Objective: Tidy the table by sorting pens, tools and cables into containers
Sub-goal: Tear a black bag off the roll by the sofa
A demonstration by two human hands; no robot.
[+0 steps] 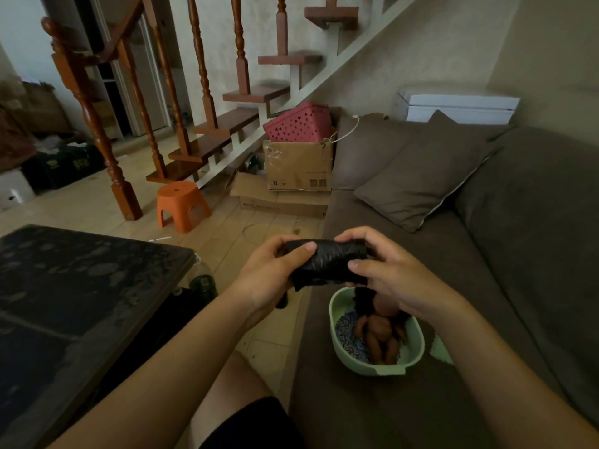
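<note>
I see left hand [272, 273] and right hand [385, 270] both curled around black roll [327, 262], one at each end, thumbs on top. Roll held level, just above green bowl [411, 354] on sofa [486, 254].

Doll [381, 332] — partly behind right hand [384, 270]

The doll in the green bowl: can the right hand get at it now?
Probably yes, once freed: the right hand grips the black roll with the left hand, but the doll lies uncovered in the green bowl just beneath it.
</note>
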